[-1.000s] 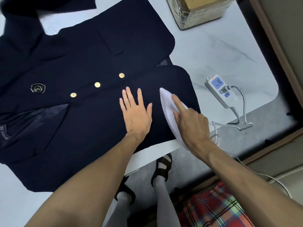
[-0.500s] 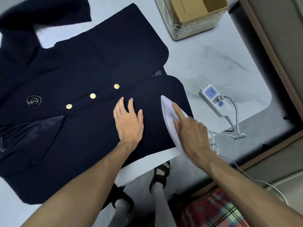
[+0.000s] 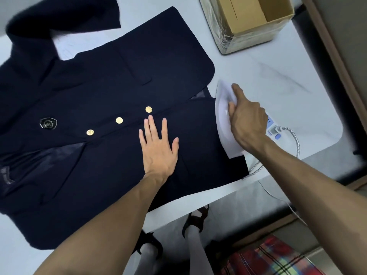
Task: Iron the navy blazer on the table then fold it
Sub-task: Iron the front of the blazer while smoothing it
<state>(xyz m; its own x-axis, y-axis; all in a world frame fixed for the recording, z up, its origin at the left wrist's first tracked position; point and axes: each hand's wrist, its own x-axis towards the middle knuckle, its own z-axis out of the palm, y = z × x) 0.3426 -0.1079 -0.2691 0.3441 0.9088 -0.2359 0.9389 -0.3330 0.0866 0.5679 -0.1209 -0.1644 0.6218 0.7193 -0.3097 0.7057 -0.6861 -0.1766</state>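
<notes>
The navy blazer [image 3: 99, 100] lies spread flat on the white marble table [image 3: 278, 66], front up, with three gold buttons and a chest badge. My left hand [image 3: 158, 149] presses flat on the lower front panel just below the buttons, fingers straight. My right hand [image 3: 246, 124] grips the white iron [image 3: 224, 116], index finger stretched along its top. The iron sits at the blazer's right hem edge, its tip pointing away from me and partly over the bare table.
An open cardboard box [image 3: 254, 22] stands at the far right of the table. A white power strip [image 3: 276, 130] with the iron's braided cord [image 3: 294, 135] lies right of the iron. The table's near edge is close; my feet show below it.
My right hand has slid the iron away from me along the blazer's right hem, past the hem corner. My left hand stayed flat on the panel.
</notes>
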